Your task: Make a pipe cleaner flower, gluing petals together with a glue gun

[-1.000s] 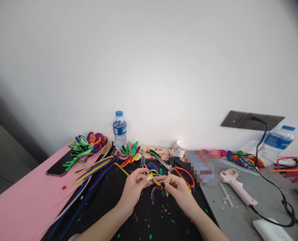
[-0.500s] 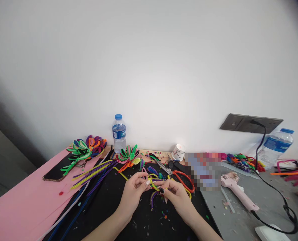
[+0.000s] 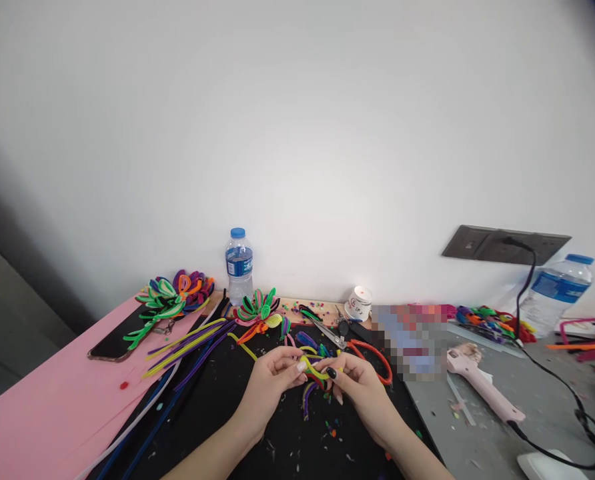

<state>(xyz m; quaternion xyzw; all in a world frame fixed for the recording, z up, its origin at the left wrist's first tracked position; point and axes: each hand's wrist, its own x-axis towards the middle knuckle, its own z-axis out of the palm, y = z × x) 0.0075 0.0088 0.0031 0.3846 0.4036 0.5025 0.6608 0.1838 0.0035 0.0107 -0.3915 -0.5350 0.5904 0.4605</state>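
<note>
L hand [image 3: 270, 380] pinches 1 end of a bright yellow, fuzzy, bendy pipe cleaner [image 3: 313, 371] btwn thumb & fingertips; R hand [image 3: 360, 387] likewise pinches it farther along. It's held over the matte black flat work mat [image 3: 255, 460], curved btwn the hands.

Progress: yellow stem looks bent but not yet closed into a loop, AFAICT; shaping prob. partway. Done, apparently: a green, pink & black looped fuzzy flower cluster [image 3: 257, 310] nr the mat's back edge. Left, I'd guess: finishing this bend; the straight yellow & purple fuzzy stems [image 3: 187, 347] look unworked. Can't tell if the yellow stem joins the small multicolour fuzzy pieces [image 3: 306, 400] just below/behind.

Counts: 2 hands; 1 yellow stem held; 1 cluster by the bottle; a 2nd multicolour looped heap [image 3: 172, 293] on the black slab phone [image 3: 110, 343], poss. >1 cluster, overlapping. 2 clear, blue-capped plastic bottles [image 3: 239, 267]; 1 pr red-orange-handled metal scissors [image 3: 338, 341]; 1 white paper cup [image 3: 359, 303]; 1 pale pink plastic glue gun [image 3: 487, 390]. Loose stems overlap, no exact no.
</note>
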